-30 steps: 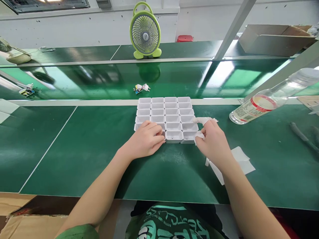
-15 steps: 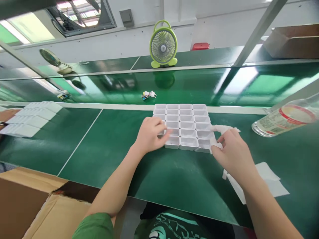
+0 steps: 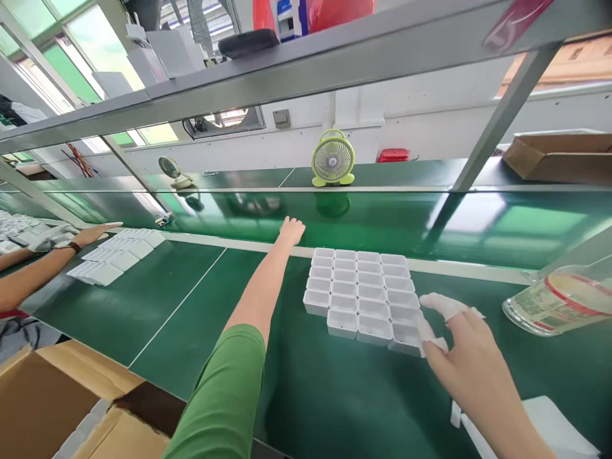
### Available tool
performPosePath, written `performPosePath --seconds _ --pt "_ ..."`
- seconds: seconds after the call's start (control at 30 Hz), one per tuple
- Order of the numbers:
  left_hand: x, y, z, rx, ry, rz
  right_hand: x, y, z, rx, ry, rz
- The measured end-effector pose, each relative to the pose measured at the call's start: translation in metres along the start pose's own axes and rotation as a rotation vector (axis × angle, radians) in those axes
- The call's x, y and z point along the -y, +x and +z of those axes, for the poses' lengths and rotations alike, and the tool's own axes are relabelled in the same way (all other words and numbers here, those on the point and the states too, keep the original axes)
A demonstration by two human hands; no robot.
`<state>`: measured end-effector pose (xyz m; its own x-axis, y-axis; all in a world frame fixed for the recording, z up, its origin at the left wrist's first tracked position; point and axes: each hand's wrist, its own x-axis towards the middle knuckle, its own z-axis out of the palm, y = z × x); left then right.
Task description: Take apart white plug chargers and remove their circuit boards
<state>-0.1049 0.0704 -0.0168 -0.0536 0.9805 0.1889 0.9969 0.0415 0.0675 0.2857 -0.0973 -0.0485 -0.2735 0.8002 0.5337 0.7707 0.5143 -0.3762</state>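
Note:
My left hand (image 3: 291,231) is stretched forward over the green conveyor belt (image 3: 387,220), its fingers curled together. Whatever they hold, if anything, is hidden by the hand. Closer to me, on the green worktop, rows of small white plastic trays (image 3: 344,287) stand side by side with their open tops up. At their right edge is my right hand (image 3: 471,350), fingers apart and nothing between them. White coverings (image 3: 447,306) wrap its thumb and fingertips, which are beside or touching the right-hand trays.
A clear mug (image 3: 554,306) stands at the right, and white sheets (image 3: 554,421) lie near my right forearm. At the left, a co-worker's arm (image 3: 43,274) is beside stacked white pieces (image 3: 119,252). A cardboard box (image 3: 52,389) sits low left; a green fan (image 3: 333,160) stands behind the belt.
My left hand has left the trays and reached forward to the belt, where a small white-and-blue part lay before. My right hand's fingers have spread. The view has tilted up.

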Motion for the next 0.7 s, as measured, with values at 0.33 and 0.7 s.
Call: performPosePath --seconds 0.33,0.7 --pt "0.0 -0.031 -0.076 -0.212 -0.338 0.022 0.017 0.002 -0.017 -0.12 0.11 -0.018" --pt "-0.142 -0.15 -0.117 0.152 -1.009 0.437 0.043 0.004 -0.036 0.22 0.676 0.301"
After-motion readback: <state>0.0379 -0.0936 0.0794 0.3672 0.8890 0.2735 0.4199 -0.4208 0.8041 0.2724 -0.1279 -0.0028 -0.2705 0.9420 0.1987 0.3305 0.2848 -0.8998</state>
